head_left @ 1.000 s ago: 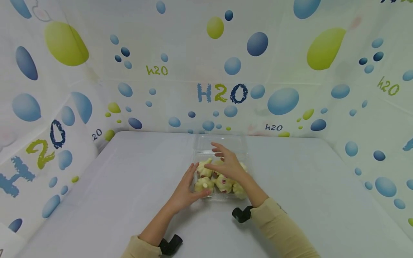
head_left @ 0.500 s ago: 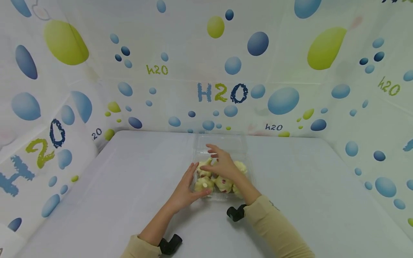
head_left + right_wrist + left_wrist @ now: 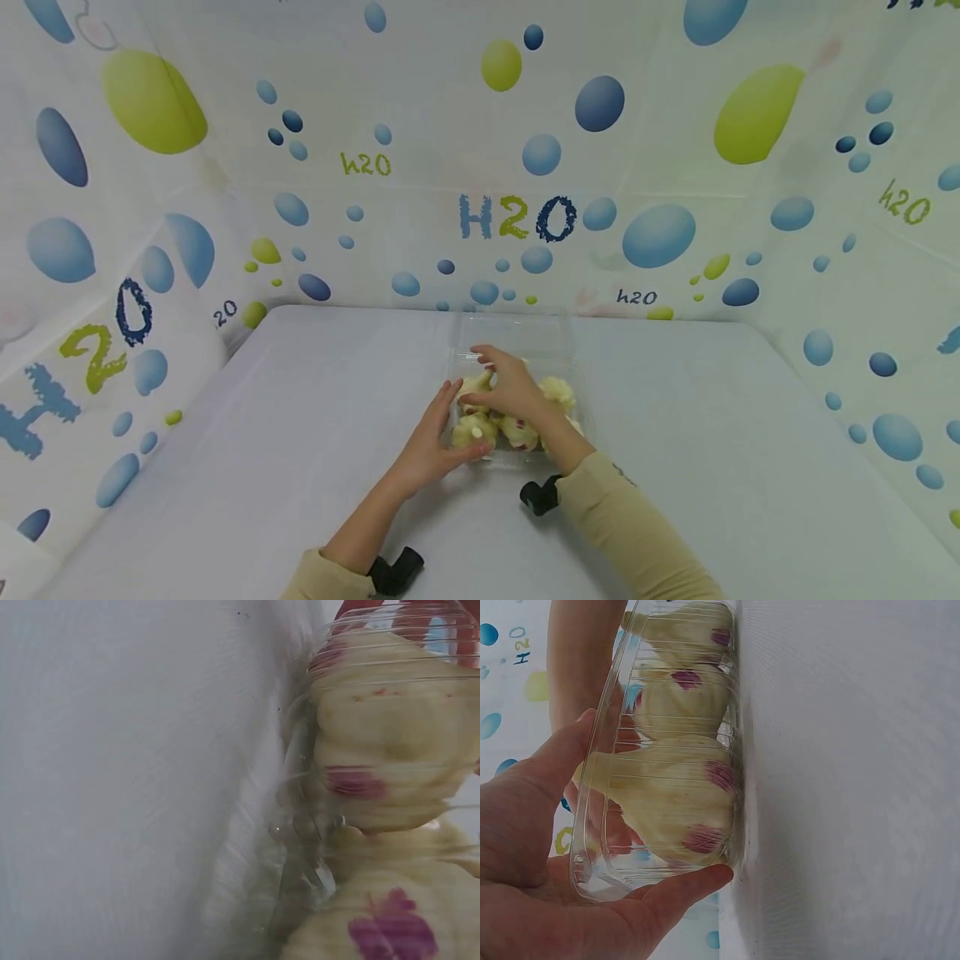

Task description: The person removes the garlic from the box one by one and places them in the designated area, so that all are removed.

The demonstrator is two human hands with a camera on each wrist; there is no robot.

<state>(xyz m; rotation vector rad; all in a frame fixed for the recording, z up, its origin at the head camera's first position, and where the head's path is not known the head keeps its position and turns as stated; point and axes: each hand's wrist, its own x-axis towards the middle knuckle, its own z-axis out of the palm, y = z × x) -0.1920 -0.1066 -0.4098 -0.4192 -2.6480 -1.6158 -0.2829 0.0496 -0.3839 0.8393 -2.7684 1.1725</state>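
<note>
A clear plastic clamshell box with its lid folded back holds several pale garlic bulbs with purple patches. My left hand grips the box's left side, thumb at the front and fingers along the side; the left wrist view shows fingertips against its clear wall. Over the box, my right hand spreads its thumb and bent fingers on either side of the back-left garlic bulb. The front-left garlic bulb sits beside my left thumb. Garlic fills the right side of the right wrist view.
The box stands on a white-covered table, close to the back edge. A white backdrop printed with drops and "H2O" rises behind and at both sides. Black wrist mounts stick out below my sleeves.
My right hand has moved left and slightly nearer across the box, from above the middle to the back-left garlic bulb, uncovering the bulb at back right. My left hand has stayed put.
</note>
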